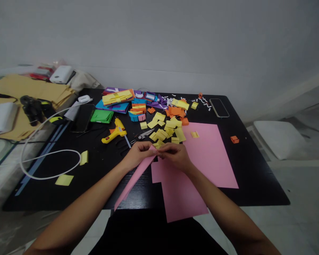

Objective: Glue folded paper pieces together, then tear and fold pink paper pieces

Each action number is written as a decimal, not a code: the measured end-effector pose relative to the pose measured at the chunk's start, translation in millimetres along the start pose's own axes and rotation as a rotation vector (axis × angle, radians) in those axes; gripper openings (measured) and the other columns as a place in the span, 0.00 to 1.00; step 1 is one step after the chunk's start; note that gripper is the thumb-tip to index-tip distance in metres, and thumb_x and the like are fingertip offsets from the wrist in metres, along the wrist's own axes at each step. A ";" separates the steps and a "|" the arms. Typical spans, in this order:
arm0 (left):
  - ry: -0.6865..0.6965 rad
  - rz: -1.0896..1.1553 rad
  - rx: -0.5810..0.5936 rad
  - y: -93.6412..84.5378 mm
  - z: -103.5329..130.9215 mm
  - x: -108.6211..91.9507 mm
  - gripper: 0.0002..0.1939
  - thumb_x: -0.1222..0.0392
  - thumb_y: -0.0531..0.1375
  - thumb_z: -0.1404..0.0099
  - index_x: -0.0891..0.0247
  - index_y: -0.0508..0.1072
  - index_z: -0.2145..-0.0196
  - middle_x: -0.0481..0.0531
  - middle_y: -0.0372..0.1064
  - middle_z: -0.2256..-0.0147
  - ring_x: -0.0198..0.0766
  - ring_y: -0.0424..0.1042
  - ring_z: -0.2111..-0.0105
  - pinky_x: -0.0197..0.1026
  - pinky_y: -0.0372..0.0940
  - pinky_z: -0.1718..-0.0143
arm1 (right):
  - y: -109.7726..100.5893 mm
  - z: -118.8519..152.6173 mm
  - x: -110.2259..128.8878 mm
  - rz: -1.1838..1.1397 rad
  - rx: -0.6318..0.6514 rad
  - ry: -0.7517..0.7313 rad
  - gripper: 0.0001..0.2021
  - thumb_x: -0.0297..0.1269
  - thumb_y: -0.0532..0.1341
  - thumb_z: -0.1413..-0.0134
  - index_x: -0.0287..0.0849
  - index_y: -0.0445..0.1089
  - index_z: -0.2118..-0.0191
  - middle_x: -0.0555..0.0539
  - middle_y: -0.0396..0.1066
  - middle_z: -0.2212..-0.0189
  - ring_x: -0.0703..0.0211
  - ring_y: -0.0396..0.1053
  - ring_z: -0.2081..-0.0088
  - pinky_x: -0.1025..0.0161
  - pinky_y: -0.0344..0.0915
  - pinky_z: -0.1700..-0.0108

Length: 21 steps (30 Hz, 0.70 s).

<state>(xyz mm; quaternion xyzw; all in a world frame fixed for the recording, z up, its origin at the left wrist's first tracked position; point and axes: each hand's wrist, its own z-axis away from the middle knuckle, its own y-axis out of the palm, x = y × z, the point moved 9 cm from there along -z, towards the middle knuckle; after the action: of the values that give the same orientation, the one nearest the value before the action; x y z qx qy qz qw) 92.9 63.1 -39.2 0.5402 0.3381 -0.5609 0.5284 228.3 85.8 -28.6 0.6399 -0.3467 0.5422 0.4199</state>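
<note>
Between my two hands, above the black table (138, 194), is a folded pink paper (138, 176) that slants down toward the front edge. My left hand (140, 153) pinches its upper end. Close against it on the right, my right hand (176, 156) has its fingers pressed together at the same end of the paper. Under my right hand and forearm lie flat pink sheets (210, 152). Several small folded yellow papers (162, 134) are piled just beyond my hands. Scissors (146, 133) lie beside that pile.
A yellow glue gun (115, 131) and a phone (83, 118) lie to the left, with a looped white cable (53, 152). Stacks of coloured papers (118, 97) are at the back. Another phone (219, 107) and an orange folded piece (234, 139) are on the right.
</note>
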 end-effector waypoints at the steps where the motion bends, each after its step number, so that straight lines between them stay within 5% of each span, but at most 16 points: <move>1: 0.004 0.003 0.000 0.0 -0.1 0.0 0.14 0.52 0.73 0.46 0.66 0.78 0.73 0.48 0.75 0.76 0.32 0.68 0.78 0.34 0.59 0.74 | 0.0 0.0 -0.2 0.002 -0.001 0.000 0.08 0.43 0.78 0.56 0.48 0.82 0.72 0.50 0.79 0.73 0.61 0.73 0.74 0.58 0.76 0.67; 21: 0.007 -0.027 -0.010 -0.7 -0.6 -1.7 0.13 0.53 0.71 0.46 0.67 0.78 0.72 0.48 0.75 0.76 0.32 0.67 0.77 0.34 0.58 0.73 | 0.5 -0.7 -2.1 -0.013 0.025 -0.016 0.10 0.42 0.79 0.56 0.46 0.82 0.69 0.50 0.78 0.73 0.61 0.73 0.74 0.60 0.74 0.69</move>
<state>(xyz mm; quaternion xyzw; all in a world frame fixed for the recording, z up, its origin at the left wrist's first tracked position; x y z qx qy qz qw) 92.1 64.3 -37.8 0.5349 0.3501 -0.5643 0.5224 227.2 86.3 -30.5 0.6516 -0.3394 0.5386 0.4125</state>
